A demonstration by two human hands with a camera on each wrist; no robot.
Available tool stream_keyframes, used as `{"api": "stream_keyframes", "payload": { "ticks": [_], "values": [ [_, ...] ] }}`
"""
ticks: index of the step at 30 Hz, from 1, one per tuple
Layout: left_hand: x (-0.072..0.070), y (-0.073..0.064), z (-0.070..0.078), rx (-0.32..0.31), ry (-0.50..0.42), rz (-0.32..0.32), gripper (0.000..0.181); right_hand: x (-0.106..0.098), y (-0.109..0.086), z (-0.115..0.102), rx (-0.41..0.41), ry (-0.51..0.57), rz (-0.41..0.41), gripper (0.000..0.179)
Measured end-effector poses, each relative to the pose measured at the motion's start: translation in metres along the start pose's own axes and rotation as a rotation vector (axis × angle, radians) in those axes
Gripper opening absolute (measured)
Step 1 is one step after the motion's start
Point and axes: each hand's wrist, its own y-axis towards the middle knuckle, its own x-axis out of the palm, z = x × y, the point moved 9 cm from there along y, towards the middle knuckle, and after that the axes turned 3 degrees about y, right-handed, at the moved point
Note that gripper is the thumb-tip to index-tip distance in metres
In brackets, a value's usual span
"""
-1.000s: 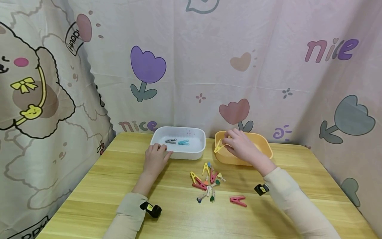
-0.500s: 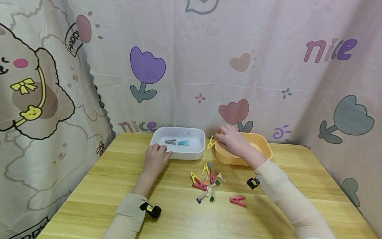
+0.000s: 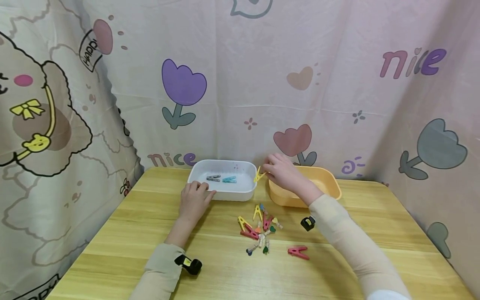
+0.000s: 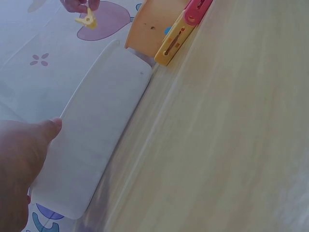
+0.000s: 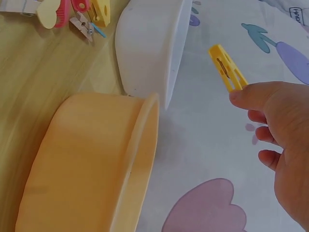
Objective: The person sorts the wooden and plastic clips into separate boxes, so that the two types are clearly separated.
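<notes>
My right hand (image 3: 281, 171) pinches a yellow clothespin (image 3: 258, 175) between thumb and fingertips, above the right rim of the white basin (image 3: 234, 195). The right wrist view shows this yellow clothespin (image 5: 228, 67) pointing away from the fingertips. At the basin's front left corner, my left hand (image 3: 195, 203) grips the rim, fingers over the edge. In the left wrist view the left thumb (image 4: 50, 128) lies at the rim of the basin (image 4: 96, 125). Inside the basin lie a grey clothespin (image 3: 213, 178) and a blue clothespin (image 3: 229, 179).
An orange basin (image 3: 285, 199) stands right of the white one, under my right forearm. In front lies a pile of yellow and red clothespins (image 3: 249, 231) and small wooden clips (image 3: 261, 241). A lone red clothespin (image 3: 298, 252) lies nearer. A printed curtain (image 3: 232, 104) hangs behind.
My right hand has moved left with the yellow clothespin, from over the orange basin to the white basin's right rim. The left hand has stayed at its corner.
</notes>
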Motion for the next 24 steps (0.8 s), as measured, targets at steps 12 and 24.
{"api": "stream_keyframes", "payload": {
  "ticks": [12,24],
  "values": [
    [0.002,-0.001,-0.002,-0.014,-0.001,-0.031,0.03,0.024,0.022,-0.001,0.012,-0.021,-0.056,0.009],
    [0.004,0.0,-0.002,-0.015,-0.01,-0.035,0.031,0.041,0.035,-0.004,0.019,-0.028,-0.103,0.008]
  ]
}}
